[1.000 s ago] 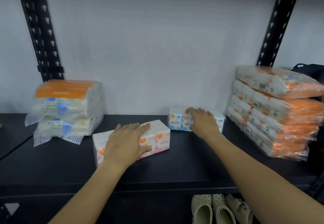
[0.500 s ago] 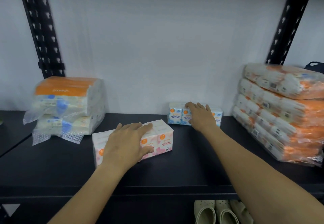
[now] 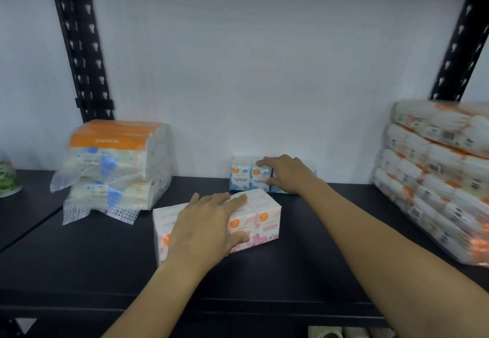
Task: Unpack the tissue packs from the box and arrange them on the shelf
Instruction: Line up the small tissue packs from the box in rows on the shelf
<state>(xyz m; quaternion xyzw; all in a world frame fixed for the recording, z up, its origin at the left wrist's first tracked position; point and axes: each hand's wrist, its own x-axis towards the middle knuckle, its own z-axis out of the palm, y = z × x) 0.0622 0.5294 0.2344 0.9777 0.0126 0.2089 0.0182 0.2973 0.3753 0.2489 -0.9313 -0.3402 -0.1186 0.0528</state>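
The black shelf (image 3: 330,231) already carries most of what can be seen. A tall stack of orange-and-white tissue packs (image 3: 436,179) sits at its right end, and two bigger wrapped packs with orange tops (image 3: 116,168) are piled at the left, against the white wall. The box named in the task is not in view, so how much remains to unpack cannot be told — judging by the shelf alone, the work looks well along, with the small packs now being placed.

The pink pack (image 3: 254,224), a clear-wrapped block printed with flowers and "rose scented mini tissue", lies mid-shelf, turned slightly askew. The left hand (image 3: 206,229) lies over its top, fingers spread and the thumb down its front face, holding it. Behind it, against the wall, stands the blue pack (image 3: 246,176) — smaller, marked "fragrance free". The right hand (image 3: 285,173) rests on it with fingers bent over its top; how firmly it grips is unclear.
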